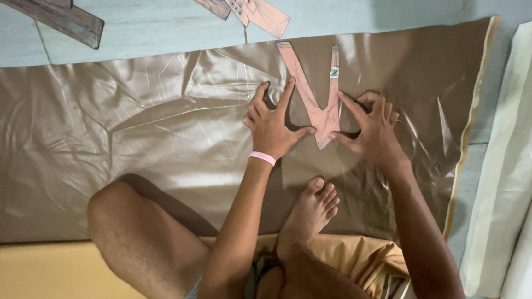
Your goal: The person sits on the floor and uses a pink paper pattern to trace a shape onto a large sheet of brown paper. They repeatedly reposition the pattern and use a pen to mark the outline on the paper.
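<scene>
A pink V-shaped paper pattern piece [316,95] lies flat on a shiny brown satin fabric [119,129] spread over the floor. My left hand [271,124], with a pink band at its wrist, presses fingertips on the left arm and lower tip of the pattern. My right hand [373,128] holds down the right side of the pattern with spread fingers. Neither hand grips anything; both rest flat on pattern and fabric.
My bare knee [126,224] and foot [312,209] rest on the fabric's near edge. More pink pattern pieces [255,8] and dark wooden strips [59,17] lie on the pale floor beyond. Rolled white material [520,167] lies right; yellow cloth [30,288] lies near left.
</scene>
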`<state>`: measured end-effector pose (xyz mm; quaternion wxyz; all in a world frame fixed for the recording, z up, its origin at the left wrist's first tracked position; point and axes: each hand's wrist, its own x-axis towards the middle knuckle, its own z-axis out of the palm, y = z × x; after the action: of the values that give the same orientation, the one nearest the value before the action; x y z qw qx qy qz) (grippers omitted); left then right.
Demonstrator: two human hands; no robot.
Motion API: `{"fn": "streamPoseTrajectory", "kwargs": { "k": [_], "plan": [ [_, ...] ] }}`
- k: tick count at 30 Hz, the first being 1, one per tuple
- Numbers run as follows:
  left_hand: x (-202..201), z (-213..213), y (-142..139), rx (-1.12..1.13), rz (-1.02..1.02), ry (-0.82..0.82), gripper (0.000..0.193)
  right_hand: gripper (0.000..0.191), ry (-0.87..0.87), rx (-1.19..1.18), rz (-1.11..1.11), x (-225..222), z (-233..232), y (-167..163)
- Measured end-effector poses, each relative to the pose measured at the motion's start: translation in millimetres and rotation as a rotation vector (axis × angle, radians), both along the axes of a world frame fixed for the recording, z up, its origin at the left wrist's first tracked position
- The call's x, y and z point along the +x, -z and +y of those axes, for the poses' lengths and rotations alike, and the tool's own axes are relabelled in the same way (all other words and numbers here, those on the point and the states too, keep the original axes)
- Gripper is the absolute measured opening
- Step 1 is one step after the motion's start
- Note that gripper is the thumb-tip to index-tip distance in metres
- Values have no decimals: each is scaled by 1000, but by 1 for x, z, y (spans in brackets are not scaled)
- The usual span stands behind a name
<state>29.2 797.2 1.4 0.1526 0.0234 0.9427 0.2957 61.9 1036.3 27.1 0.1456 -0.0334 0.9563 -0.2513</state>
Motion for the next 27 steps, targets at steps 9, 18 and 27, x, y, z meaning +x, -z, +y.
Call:
{"fn": "streamPoseTrajectory", "kwargs": {
  "k": [9,18,27],
  "plan": [
    [1,0,1,0,-18,3,121,94,-12,22,-74,-2,3,2],
    [0,0,0,7,-31,-4,124,94,-35,38,-17,-2,4,9],
    [-3,1,-8,10,-53,2,126,93,-39,39,4,0,6,12]
  ]
}}
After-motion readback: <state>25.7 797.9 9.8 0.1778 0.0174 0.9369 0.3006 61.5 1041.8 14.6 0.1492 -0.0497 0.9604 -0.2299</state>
